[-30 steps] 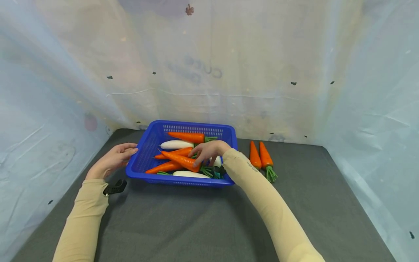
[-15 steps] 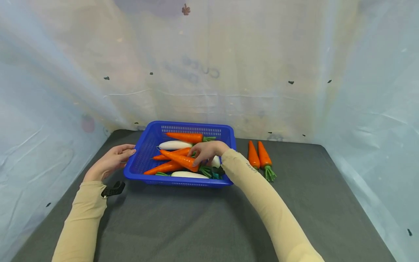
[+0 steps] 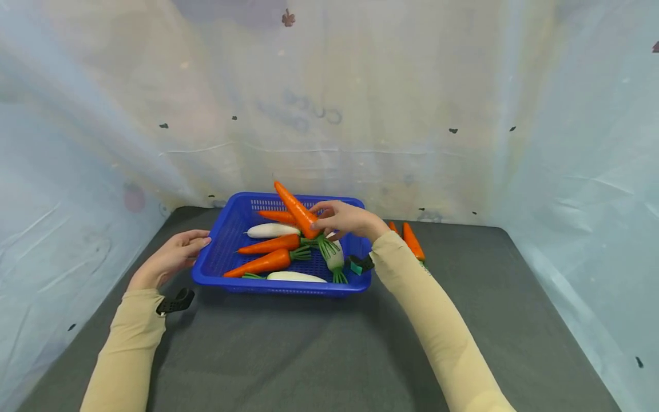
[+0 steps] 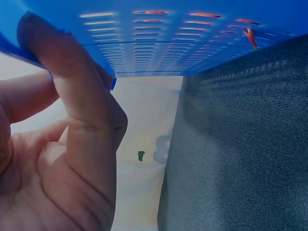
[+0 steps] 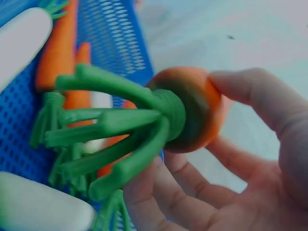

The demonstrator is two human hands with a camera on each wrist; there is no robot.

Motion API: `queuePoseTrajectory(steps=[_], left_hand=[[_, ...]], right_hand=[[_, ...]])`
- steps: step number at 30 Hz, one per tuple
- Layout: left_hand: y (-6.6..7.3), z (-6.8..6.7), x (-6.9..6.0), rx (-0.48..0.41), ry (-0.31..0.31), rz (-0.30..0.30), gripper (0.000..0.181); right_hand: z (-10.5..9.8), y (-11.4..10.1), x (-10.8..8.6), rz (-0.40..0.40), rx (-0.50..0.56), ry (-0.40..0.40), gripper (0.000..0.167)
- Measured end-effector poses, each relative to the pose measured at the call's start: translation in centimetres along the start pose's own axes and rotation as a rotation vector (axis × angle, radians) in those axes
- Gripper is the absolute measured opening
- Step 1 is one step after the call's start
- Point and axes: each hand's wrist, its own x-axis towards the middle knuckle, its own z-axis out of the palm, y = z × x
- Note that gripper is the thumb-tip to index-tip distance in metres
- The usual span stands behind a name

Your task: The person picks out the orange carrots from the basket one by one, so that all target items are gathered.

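In the head view a blue perforated basket [image 3: 288,286] stands on the dark table, with carrots and white radishes lying inside. My right hand [image 3: 351,220] pinches an orange carrot [image 3: 294,209] near its leafy end, above the basket, tip pointing up and back. The right wrist view shows its green stalks [image 5: 130,120] close up, with thumb and fingers around the orange top. At the basket's left rim my left hand [image 3: 172,257] grips the edge; in the left wrist view a finger [image 4: 82,96] bends up against the blue plastic.
White radishes [image 3: 272,230] and other carrots [image 3: 270,244] share the basket. Two carrots [image 3: 413,241] lie on the table to its right, partly behind the right sleeve [image 3: 437,309]. A pale plastic curtain [image 3: 391,114] surrounds the table [image 3: 288,349] at the back and sides.
My right hand has lifted the carrot off the pile, up and back, and its tip has swung upward. The radish beneath is uncovered. My left hand stays at the rim.
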Motion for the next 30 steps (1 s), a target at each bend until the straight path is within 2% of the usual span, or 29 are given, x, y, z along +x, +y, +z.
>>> queuePoseTrajectory(steps=[4, 8, 17, 21, 30], left_hand=[[0.0, 0.1, -0.1, 0.009, 0.010, 0.002, 0.069], [0.0, 0.2, -0.1, 0.009, 0.020, 0.007, 0.068], [-0.1, 0.2, 0.1, 0.002, 0.014, 0.020, 0.063], [-0.2, 0.1, 0.1, -0.002, 0.016, 0.018, 0.061], [-0.2, 0.3, 0.2, 0.002, 0.026, 0.020, 0.062]], right_hand=[[-1.8, 0.2, -1.7, 0.011, 0.115, 0.092, 0.051], [-3.4, 0.7, -3.7, 0.005, 0.173, 0.177, 0.055], [-6.3, 3.9, -8.0, 0.013, 0.257, 0.318, 0.062], [-7.4, 5.5, -9.6, 0.025, 0.300, 0.359, 0.062], [-9.4, 9.3, -13.5, 0.056, 0.303, 0.417, 0.068]])
